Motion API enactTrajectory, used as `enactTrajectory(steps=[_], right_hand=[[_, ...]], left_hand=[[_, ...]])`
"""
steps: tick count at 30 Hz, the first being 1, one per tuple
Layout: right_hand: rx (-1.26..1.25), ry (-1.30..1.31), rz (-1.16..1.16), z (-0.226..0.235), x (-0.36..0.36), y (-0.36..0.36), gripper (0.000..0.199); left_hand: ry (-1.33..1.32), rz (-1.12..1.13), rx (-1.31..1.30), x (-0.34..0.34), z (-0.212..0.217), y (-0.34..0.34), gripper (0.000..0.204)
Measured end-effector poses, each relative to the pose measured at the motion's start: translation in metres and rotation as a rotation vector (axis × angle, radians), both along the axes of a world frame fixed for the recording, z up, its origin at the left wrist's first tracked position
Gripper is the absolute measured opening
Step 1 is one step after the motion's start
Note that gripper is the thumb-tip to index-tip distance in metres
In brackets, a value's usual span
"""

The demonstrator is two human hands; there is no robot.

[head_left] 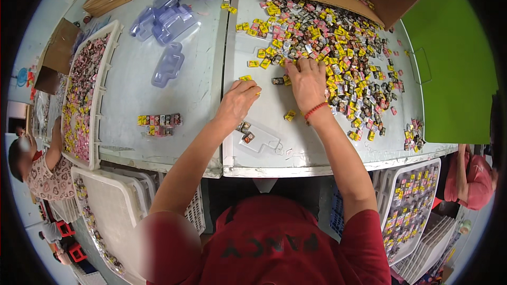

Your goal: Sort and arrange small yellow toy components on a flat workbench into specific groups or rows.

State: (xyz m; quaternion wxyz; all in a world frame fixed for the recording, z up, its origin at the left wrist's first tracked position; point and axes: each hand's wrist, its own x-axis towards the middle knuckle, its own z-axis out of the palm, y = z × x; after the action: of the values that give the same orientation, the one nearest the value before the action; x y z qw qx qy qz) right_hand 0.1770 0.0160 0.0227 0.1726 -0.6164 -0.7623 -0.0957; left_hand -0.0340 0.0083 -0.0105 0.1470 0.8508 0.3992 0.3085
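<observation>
Small yellow, black and pink boxes lie in a wide loose pile (343, 47) on the white table. At the pile's near-left side, my right hand (308, 82) reaches in with thumb and fingers apart, its fingertips touching boxes. A dark box (278, 81) lies just left of it. My left hand (237, 103) is closed, fingers bent together, with a bit of a yellow box (258, 94) showing at the fingertips. Below that hand rests a clear plastic blister tray (261, 140), with a few dark boxes (246, 132) in it. One yellow box (290, 115) sits between my wrists.
An open cardboard box (393, 0) with more small boxes stands at the back. Empty clear trays (168, 66) are heaped on the left, near a filled pack (159, 121). A full white crate (97, 100) stands farther left. Other people (45, 174) work at both sides.
</observation>
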Motion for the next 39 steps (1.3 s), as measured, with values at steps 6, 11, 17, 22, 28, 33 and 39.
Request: enactTrajectory(steps=[6, 11, 17, 22, 28, 33, 39], right_hand=[[0.045, -0.38, 0.072, -0.003, 0.001, 0.007, 0.028], [0.111, 0.02, 0.162, -0.011, 0.012, -0.01, 0.022], [-0.097, 0.339, 0.214, 0.012, 0.018, -0.071, 0.026], [-0.269, 0.693, 0.198, 0.004, -0.001, -0.117, 0.023], [-0.243, 0.565, 0.254, -0.012, -0.031, -0.133, 0.024], [-0.093, 0.4, 0.239, -0.013, -0.036, -0.131, 0.026], [-0.034, 0.408, 0.237, -0.017, -0.036, -0.133, 0.026]], left_hand=[[0.002, 0.009, 0.011, 0.0, -0.001, -0.003, 0.016], [-0.03, 0.014, -0.052, -0.007, 0.0, -0.004, 0.017], [-0.13, 0.036, -0.209, -0.029, 0.032, -0.023, 0.02], [-0.142, -0.127, -0.271, -0.023, 0.038, -0.054, 0.022], [-0.11, -0.29, -0.228, -0.014, 0.024, -0.073, 0.02], [-0.059, -0.375, -0.118, -0.015, 0.005, -0.07, 0.022], [-0.025, -0.348, 0.021, -0.013, -0.005, -0.073, 0.024]])
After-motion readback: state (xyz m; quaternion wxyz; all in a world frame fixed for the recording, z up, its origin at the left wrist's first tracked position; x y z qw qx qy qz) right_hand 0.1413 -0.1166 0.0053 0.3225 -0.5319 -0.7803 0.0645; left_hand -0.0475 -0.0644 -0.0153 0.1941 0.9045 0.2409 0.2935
